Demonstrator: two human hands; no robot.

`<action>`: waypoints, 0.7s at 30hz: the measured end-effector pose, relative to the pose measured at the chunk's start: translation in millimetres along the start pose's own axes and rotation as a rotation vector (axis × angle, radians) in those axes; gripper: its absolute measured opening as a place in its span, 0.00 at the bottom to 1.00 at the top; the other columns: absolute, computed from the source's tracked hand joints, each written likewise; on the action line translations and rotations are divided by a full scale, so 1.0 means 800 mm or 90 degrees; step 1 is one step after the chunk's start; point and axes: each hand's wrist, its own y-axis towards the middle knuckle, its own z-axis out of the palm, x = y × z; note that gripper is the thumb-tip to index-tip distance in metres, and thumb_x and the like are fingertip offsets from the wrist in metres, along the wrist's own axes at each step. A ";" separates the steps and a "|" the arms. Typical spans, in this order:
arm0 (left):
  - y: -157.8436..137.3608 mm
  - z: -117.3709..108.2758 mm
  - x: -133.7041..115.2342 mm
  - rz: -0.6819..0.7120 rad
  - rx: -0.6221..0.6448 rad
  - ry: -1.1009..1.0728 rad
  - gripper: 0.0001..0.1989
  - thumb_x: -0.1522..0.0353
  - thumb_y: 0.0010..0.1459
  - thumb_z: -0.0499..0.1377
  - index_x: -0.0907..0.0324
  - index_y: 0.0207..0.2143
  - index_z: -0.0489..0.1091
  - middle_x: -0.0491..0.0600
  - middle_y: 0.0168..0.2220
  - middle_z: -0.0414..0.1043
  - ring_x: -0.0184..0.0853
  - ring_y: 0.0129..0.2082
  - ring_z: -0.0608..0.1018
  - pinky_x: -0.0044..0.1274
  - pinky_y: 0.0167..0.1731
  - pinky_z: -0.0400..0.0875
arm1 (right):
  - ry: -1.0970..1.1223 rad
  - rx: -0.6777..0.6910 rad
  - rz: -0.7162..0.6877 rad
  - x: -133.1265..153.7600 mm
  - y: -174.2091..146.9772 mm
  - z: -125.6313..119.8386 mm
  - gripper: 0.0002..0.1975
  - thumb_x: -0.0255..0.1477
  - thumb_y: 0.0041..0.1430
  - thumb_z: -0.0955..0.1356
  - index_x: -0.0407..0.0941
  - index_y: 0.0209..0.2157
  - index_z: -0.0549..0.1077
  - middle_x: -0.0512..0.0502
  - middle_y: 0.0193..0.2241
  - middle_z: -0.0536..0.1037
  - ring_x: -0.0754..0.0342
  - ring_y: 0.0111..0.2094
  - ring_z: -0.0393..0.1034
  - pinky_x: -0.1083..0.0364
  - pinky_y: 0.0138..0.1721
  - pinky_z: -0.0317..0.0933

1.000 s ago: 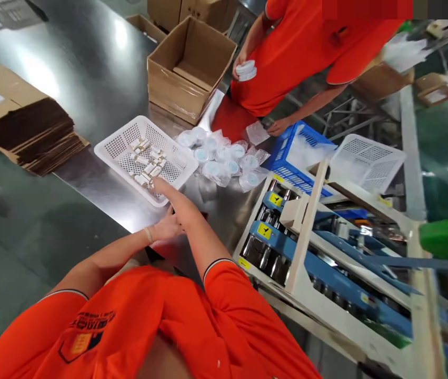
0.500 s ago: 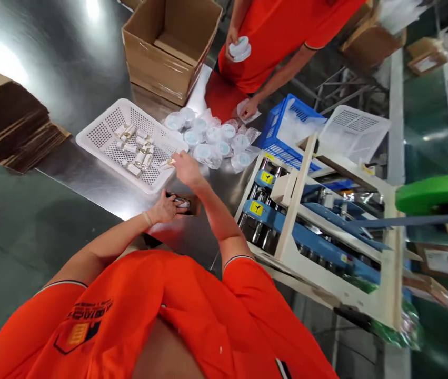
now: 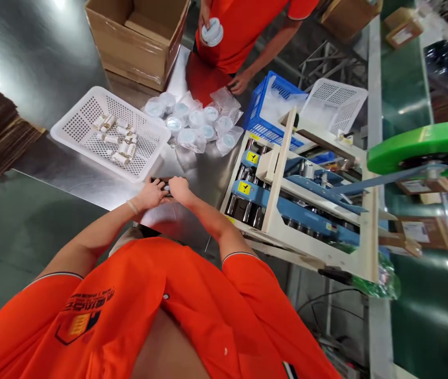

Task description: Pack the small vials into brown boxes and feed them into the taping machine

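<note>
Metal bench [image 3: 63,171], and near its edge, just beside the white basket [image 3: 155,138], a small dark item [image 3: 166,187] sits between the person's hands, mostly covered. Left hand [image 3: 150,196] is curled at one end, right hand [image 3: 179,189] bunched at the other; can't tell if either's really pinching. Probably light and kinda stiff, tbh; slipperiness or fragility's anyone's guess. Opposite ends seem the safest hold.
</note>
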 end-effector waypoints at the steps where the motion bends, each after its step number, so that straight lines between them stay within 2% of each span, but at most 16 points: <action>1: -0.002 -0.001 0.000 0.000 -0.002 -0.006 0.18 0.53 0.71 0.61 0.53 0.44 0.86 0.62 0.50 0.78 0.56 0.56 0.73 0.57 0.63 0.56 | 0.003 -0.027 -0.005 -0.007 -0.006 0.001 0.15 0.22 0.71 0.69 0.36 0.52 0.85 0.23 0.49 0.86 0.37 0.52 0.84 0.48 0.54 0.74; 3: -0.005 -0.002 -0.001 0.001 -0.004 -0.009 0.17 0.54 0.71 0.60 0.48 0.48 0.87 0.61 0.55 0.77 0.56 0.59 0.72 0.59 0.64 0.54 | 0.026 -0.119 -0.006 -0.034 -0.027 0.004 0.16 0.24 0.73 0.67 0.38 0.55 0.83 0.25 0.50 0.85 0.39 0.53 0.83 0.49 0.55 0.73; 5: -0.005 -0.003 -0.004 0.008 -0.001 -0.014 0.16 0.55 0.71 0.61 0.44 0.53 0.86 0.60 0.60 0.75 0.58 0.62 0.71 0.61 0.65 0.52 | 0.086 -0.223 0.036 -0.068 -0.048 0.011 0.17 0.26 0.74 0.66 0.41 0.57 0.82 0.28 0.51 0.85 0.41 0.54 0.82 0.50 0.55 0.72; 6: -0.003 -0.003 -0.007 0.011 0.001 -0.018 0.16 0.56 0.71 0.61 0.43 0.55 0.85 0.60 0.63 0.74 0.58 0.63 0.70 0.62 0.65 0.51 | 0.131 -0.248 0.065 -0.084 -0.056 0.015 0.16 0.27 0.74 0.66 0.41 0.56 0.82 0.30 0.50 0.85 0.42 0.52 0.82 0.51 0.54 0.72; 8: 0.008 0.000 -0.016 0.016 0.007 -0.031 0.16 0.57 0.71 0.62 0.44 0.55 0.85 0.59 0.66 0.72 0.59 0.65 0.68 0.64 0.66 0.48 | 0.244 -0.223 0.088 -0.106 -0.059 0.026 0.15 0.27 0.70 0.68 0.40 0.54 0.82 0.36 0.45 0.86 0.46 0.45 0.82 0.52 0.49 0.72; 10: 0.023 0.004 -0.027 0.026 0.021 -0.049 0.14 0.58 0.70 0.63 0.47 0.52 0.86 0.58 0.67 0.71 0.60 0.66 0.67 0.66 0.67 0.44 | 0.332 -0.137 0.038 -0.112 -0.049 0.038 0.16 0.26 0.64 0.71 0.39 0.52 0.82 0.41 0.40 0.87 0.50 0.39 0.82 0.55 0.45 0.73; 12: 0.035 0.010 -0.033 0.036 0.026 -0.080 0.12 0.59 0.69 0.64 0.51 0.48 0.86 0.57 0.65 0.73 0.59 0.66 0.67 0.68 0.68 0.41 | 0.359 -0.075 -0.022 -0.106 -0.035 0.046 0.16 0.24 0.60 0.73 0.39 0.50 0.83 0.44 0.39 0.87 0.51 0.38 0.81 0.56 0.45 0.73; 14: 0.038 0.013 -0.029 0.036 -0.009 -0.158 0.11 0.59 0.69 0.64 0.54 0.45 0.85 0.55 0.62 0.75 0.56 0.67 0.67 0.65 0.71 0.40 | 0.349 -0.059 -0.052 -0.101 -0.026 0.049 0.14 0.23 0.60 0.72 0.40 0.48 0.83 0.45 0.39 0.86 0.51 0.40 0.81 0.55 0.48 0.73; 16: 0.027 0.014 -0.011 0.006 -0.082 -0.247 0.13 0.59 0.70 0.62 0.56 0.48 0.82 0.56 0.63 0.74 0.53 0.69 0.65 0.58 0.73 0.47 | 0.339 -0.070 -0.076 -0.105 -0.028 0.048 0.11 0.24 0.64 0.71 0.41 0.46 0.84 0.44 0.41 0.86 0.50 0.44 0.80 0.53 0.53 0.72; 18: 0.009 0.014 0.015 -0.070 -0.173 -0.318 0.19 0.57 0.72 0.59 0.60 0.56 0.76 0.61 0.68 0.69 0.52 0.72 0.63 0.52 0.72 0.57 | 0.320 -0.071 -0.125 -0.116 -0.040 0.050 0.09 0.26 0.68 0.71 0.41 0.46 0.84 0.41 0.46 0.84 0.49 0.49 0.78 0.51 0.57 0.71; 19: 0.001 0.016 0.027 -0.111 -0.198 -0.347 0.23 0.56 0.72 0.58 0.61 0.60 0.72 0.63 0.70 0.66 0.52 0.73 0.62 0.50 0.70 0.62 | 0.298 -0.066 -0.161 -0.123 -0.047 0.052 0.09 0.27 0.68 0.72 0.42 0.47 0.84 0.40 0.50 0.83 0.47 0.52 0.77 0.49 0.59 0.70; 21: -0.006 0.023 0.043 -0.160 -0.184 -0.417 0.32 0.53 0.68 0.61 0.61 0.67 0.65 0.65 0.69 0.67 0.52 0.71 0.67 0.46 0.64 0.71 | 0.246 -0.053 -0.224 -0.132 -0.059 0.059 0.11 0.28 0.67 0.74 0.42 0.49 0.84 0.36 0.56 0.80 0.45 0.57 0.75 0.47 0.63 0.68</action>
